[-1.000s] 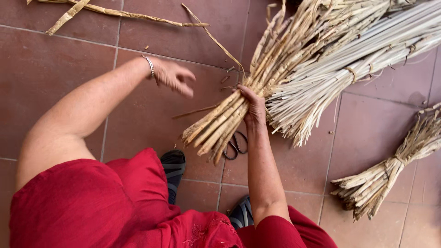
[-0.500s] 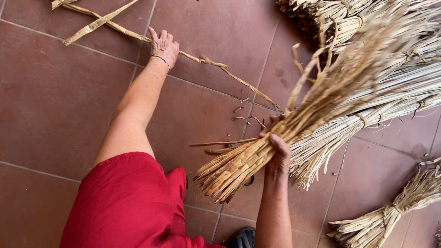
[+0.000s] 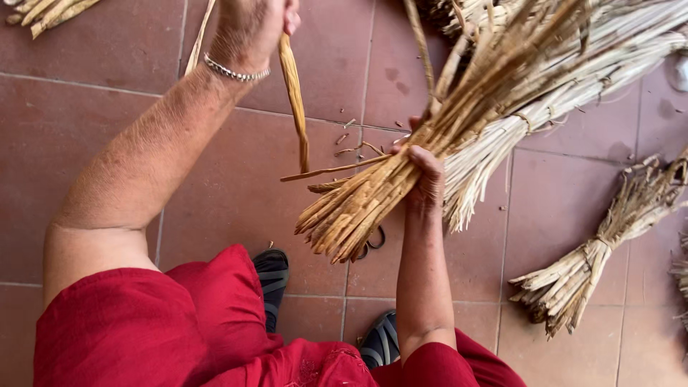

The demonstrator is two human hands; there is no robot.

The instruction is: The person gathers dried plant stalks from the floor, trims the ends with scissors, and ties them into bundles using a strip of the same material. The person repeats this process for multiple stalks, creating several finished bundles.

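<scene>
My right hand (image 3: 423,175) grips a thick bundle of dry straw-coloured reeds (image 3: 401,179) near its cut ends, holding it tilted up to the right above the floor. My left hand (image 3: 251,25), with a silver bracelet at the wrist, is raised at the top of the view and closed on a long dry reed strip (image 3: 294,93) that hangs down from it toward the bundle. A pair of scissors (image 3: 373,244) lies on the tiles, mostly hidden under the bundle's ends.
A larger tied reed bundle (image 3: 545,107) lies behind the held one. A smaller tied bundle (image 3: 595,251) rests on the terracotta tile floor (image 3: 229,179) at the right. More reed ends (image 3: 43,11) show at top left. My dark sandals (image 3: 272,272) are below.
My left hand picked a long reed strip up off the floor and lifted it. The right hand kept hold of the bundle.
</scene>
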